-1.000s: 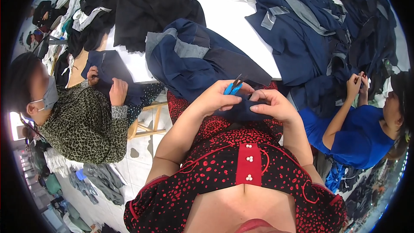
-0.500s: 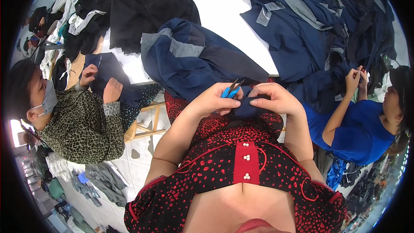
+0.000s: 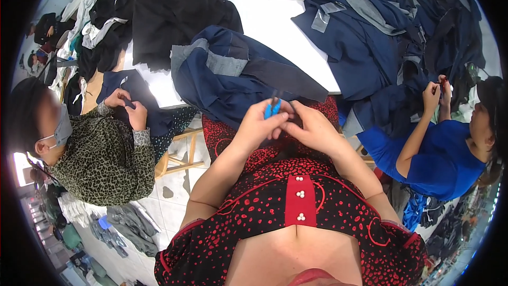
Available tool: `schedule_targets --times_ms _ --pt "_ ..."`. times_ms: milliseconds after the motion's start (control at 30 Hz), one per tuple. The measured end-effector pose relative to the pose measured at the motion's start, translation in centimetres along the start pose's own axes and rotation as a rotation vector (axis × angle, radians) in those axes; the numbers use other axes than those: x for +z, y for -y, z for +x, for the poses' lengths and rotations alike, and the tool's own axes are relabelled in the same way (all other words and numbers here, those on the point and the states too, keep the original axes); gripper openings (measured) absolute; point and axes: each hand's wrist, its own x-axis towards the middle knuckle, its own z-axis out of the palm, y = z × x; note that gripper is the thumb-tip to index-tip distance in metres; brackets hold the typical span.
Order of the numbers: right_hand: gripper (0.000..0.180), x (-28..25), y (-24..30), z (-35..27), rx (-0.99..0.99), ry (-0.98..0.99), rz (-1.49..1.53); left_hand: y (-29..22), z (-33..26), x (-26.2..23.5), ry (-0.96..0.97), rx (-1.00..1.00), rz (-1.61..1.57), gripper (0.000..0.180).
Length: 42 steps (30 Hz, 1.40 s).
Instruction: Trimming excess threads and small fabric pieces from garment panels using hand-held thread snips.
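White table (image 3: 264, 16), wooden stool (image 3: 182, 153), pale tiled floor (image 3: 159, 201).

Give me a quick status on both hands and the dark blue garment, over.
Left hand gripping blue-handled snips, blades at the cloth. Right hand pinching the dark blue garment on the lap. Co-workers on both sides, well apart; nothing in the way.

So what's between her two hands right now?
In the head view, dark navy fabric bunches between the left hand and right hand; the left holds blue-handled snips.
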Motion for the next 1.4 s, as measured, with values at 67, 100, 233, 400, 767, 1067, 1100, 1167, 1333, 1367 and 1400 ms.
schedule_targets --times_ms 67,100,233,400,767,1067,1100,1167,1333,1367,1400 --pt "0.025 0.5 -1.2 0.3 0.002 -0.03 0.065 -0.3 -0.4 0.3 0.072 -0.034 0.152 0.023" --pt "0.025 0.5 -1.6 0.3 0.0 -0.027 0.067 -0.4 -0.7 0.2 0.068 -0.034 0.152 0.023" --pt "0.029 1.6 -3.8 0.2 0.018 0.05 0.343 -1.0 -1.2 0.3 0.051 -0.066 0.199 0.029" --pt "0.038 1.8 -5.3 0.2 0.174 0.052 0.658 -0.8 -0.8 -0.7 -0.076 0.158 0.365 0.027" --pt "0.03 1.2 -4.2 0.3 0.204 0.03 0.545 0.8 0.2 -0.6 -0.298 0.354 0.708 0.025" --pt "0.027 0.8 -4.8 0.6 0.169 -0.078 0.614 0.6 0.2 -0.7 -0.141 0.18 0.554 0.019" --pt "0.028 0.8 -4.7 0.6 0.186 -0.06 0.726 -0.1 0.0 -1.4 -0.094 0.027 0.372 0.018" --pt "0.029 0.5 -3.7 0.6 0.202 -0.031 0.837 -0.8 -0.2 -1.8 -0.11 -0.074 0.233 0.016" --pt "0.033 0.2 -3.0 0.4 0.2 0.017 0.846 0.0 1.1 -1.0 -0.14 0.414 0.84 0.017" --pt "0.033 0.3 -3.2 0.4 0.2 0.015 0.846 0.3 1.1 -1.2 -0.159 0.364 0.813 0.017" --pt "0.033 0.5 -3.3 0.5 0.243 0.001 0.905 0.4 1.2 -1.3 -0.156 0.365 0.812 0.017"
